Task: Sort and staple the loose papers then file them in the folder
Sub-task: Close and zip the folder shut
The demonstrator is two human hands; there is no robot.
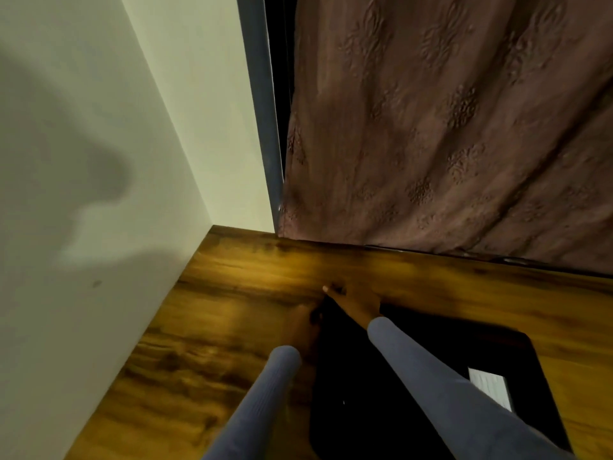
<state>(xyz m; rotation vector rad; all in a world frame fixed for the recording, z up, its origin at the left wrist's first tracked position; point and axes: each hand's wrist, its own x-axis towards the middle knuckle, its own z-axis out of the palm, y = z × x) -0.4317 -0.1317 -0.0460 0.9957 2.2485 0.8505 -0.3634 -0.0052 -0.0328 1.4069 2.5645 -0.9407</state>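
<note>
Wood-grain bench (pixel 232 327) carries black folder (pixel 381 393), shut flat. Both hands, left (pixel 303 327) and right (pixel 356 302), at its far corner; grip state unclear, blurred. No loose papers visible; filing prob. done.

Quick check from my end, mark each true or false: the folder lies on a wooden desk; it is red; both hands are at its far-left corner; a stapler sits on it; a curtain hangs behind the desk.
1. The folder lies on a wooden desk: true.
2. It is red: false, black.
3. Left hand and right hand are at its far-left corner: true.
4. A stapler sits on it: false, none visible; only a white label.
5. A curtain hangs behind: true.
</note>
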